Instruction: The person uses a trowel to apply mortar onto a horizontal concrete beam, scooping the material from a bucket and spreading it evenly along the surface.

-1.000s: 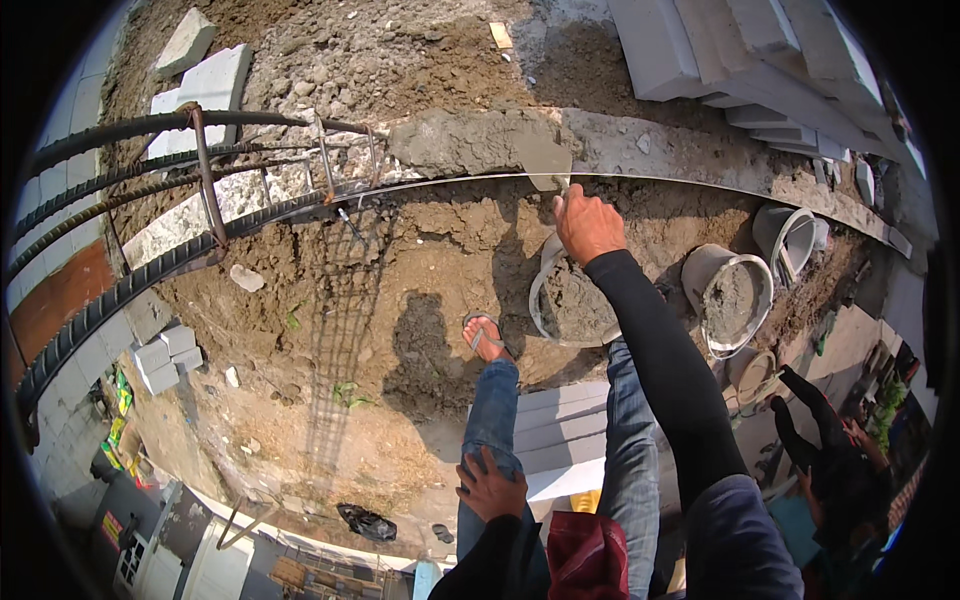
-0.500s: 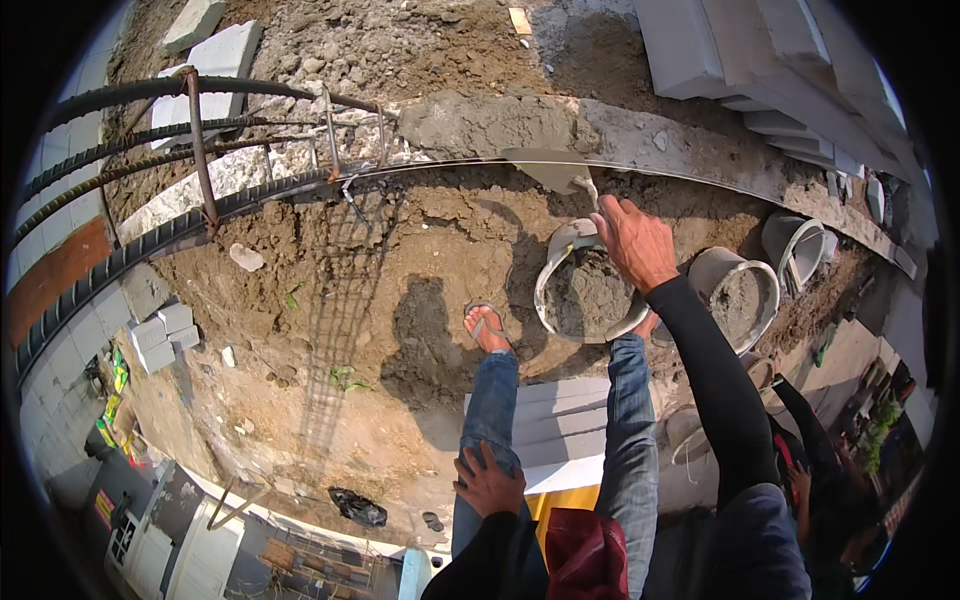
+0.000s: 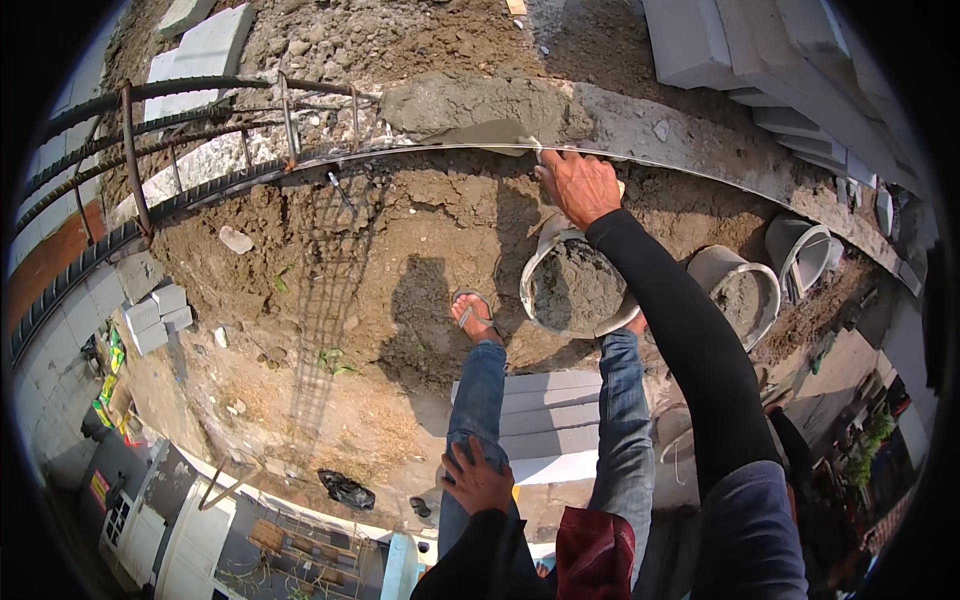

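The flat grey steel trowel (image 3: 485,133) lies with its long axis level, blade tip pointing left, on the wet grey mortar bed (image 3: 470,105) topping the curved concrete wall (image 3: 700,140). The right hand (image 3: 580,185) grips its handle. Below the trowel sits a mortar-filled grey bucket (image 3: 578,290) on bare brown earth (image 3: 400,240); further down, the left hand (image 3: 478,480) rests open on a jeans-clad thigh (image 3: 470,410).

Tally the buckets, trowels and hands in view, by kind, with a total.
Buckets: 3, one of mortar under the right arm, one beside it, one tipped further right
Trowel: 1, in the right hand
Hands: 2, left hand on the thigh
Total: 6
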Demonstrator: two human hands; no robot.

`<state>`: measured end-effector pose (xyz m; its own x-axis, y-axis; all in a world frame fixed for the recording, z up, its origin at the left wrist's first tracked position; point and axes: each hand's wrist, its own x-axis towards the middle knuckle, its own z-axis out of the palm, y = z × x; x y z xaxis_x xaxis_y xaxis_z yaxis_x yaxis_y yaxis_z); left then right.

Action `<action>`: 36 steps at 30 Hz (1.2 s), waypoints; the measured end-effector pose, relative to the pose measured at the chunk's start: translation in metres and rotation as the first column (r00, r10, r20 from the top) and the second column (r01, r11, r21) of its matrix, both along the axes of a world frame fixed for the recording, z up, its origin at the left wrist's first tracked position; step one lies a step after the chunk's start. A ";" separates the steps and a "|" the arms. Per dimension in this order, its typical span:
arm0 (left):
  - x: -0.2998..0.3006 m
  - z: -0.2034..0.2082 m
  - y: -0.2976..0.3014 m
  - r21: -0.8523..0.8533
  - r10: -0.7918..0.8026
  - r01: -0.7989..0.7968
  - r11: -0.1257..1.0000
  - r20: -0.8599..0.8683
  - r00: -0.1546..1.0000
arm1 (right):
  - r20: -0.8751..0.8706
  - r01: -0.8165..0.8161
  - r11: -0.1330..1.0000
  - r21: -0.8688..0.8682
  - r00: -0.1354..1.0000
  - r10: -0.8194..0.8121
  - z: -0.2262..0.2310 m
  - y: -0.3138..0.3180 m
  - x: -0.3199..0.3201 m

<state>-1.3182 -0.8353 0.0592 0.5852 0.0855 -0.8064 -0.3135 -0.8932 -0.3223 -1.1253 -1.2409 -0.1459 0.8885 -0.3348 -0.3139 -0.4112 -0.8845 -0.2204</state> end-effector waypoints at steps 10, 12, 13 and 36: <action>-0.007 -0.002 -0.016 0.025 0.000 0.001 1.000 -0.039 0.999 | -0.109 -0.120 0.977 -0.176 0.989 0.102 0.002 -0.100 -0.101; -0.005 0.000 -0.017 0.030 -0.007 0.008 1.000 -0.033 0.999 | -0.069 -0.102 0.979 -0.179 0.993 0.091 0.006 -0.111 -0.129; -0.004 0.002 -0.017 0.031 -0.010 0.011 0.999 -0.028 1.000 | -0.091 -0.058 0.987 -0.149 0.995 0.045 0.009 -0.119 -0.146; -0.009 -0.003 -0.008 -0.025 -0.057 0.056 0.998 -0.004 0.998 | -0.424 0.332 0.919 -0.214 0.815 -0.394 -0.053 0.122 -0.243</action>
